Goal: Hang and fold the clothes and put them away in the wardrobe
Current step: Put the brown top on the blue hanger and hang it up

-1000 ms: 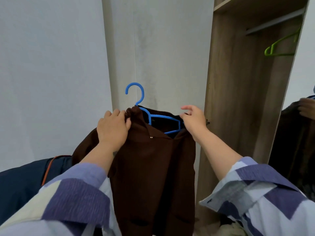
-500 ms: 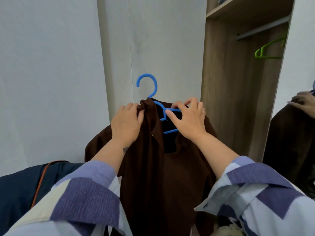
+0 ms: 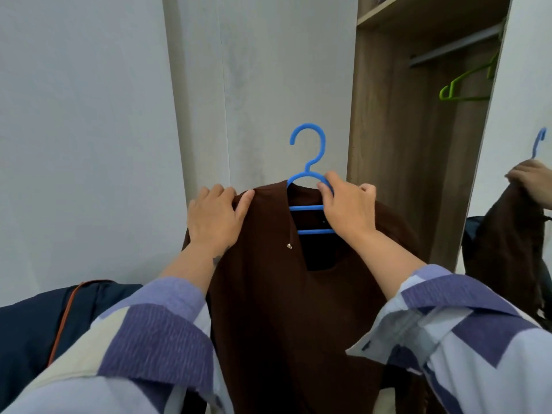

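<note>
The brown garment [image 3: 283, 294] is held up between both hands, on the blue hanger [image 3: 309, 180]. Its left shoulder is pinched by the left hand [image 3: 215, 216]; the hanger arm is gripped by the right hand [image 3: 346, 210]. If the left pinch is released too early, the garment may slide off before the wardrobe rail [image 3: 454, 46], up to the right, is reached.

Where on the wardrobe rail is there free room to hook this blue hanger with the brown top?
The rail shows bare from its left end to the green hanger; judging by this, hook the blue hanger there. The rail's right part is hidden behind the white panel, so room there is unknown.
</note>
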